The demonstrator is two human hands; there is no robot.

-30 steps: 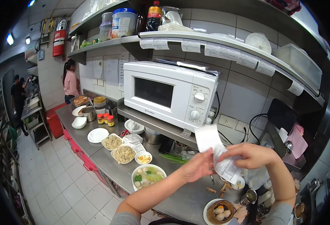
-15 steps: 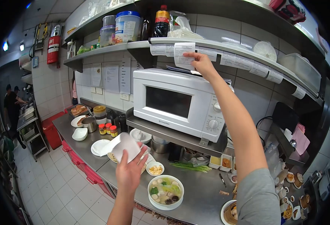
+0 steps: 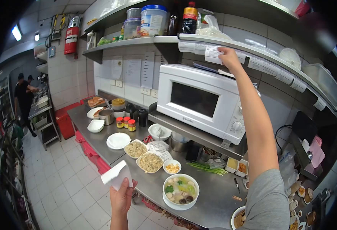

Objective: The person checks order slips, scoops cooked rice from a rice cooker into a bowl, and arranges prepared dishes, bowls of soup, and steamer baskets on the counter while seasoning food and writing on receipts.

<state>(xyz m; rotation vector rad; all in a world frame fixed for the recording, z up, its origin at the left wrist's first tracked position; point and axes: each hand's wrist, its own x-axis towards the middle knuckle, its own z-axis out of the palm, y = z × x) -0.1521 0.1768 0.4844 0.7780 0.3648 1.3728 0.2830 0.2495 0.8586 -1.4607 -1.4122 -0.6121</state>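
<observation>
A curled white paper slip (image 3: 117, 174) is pinched between the thumb and fingers of my left hand (image 3: 121, 194), low in front of the counter. Up at the shelf edge, my right hand (image 3: 230, 59) grips a printed order slip (image 3: 213, 55), which hangs from the rail among several others. Below that arm stands a white microwave (image 3: 195, 101). On the counter are a bowl of soup (image 3: 181, 190) with greens and mushrooms, a small bowl of yellowish bits (image 3: 172, 167), and two bowls of a pale rice-like food (image 3: 150, 162).
Spring onions (image 3: 207, 168) and a pen (image 3: 236, 185) lie on the steel counter (image 3: 210, 197). Red-lidded jars (image 3: 126, 123) and an empty-looking white plate (image 3: 118, 141) stand further left. Two people (image 3: 24, 96) are at a far-left worktop. Sauce bottles and tubs line the shelf (image 3: 147, 40).
My left hand has moved down and left with its slip, uncovering the rice-like bowls. My right hand stays at the hanging slip, now lying nearer the rail. The view has shifted left.
</observation>
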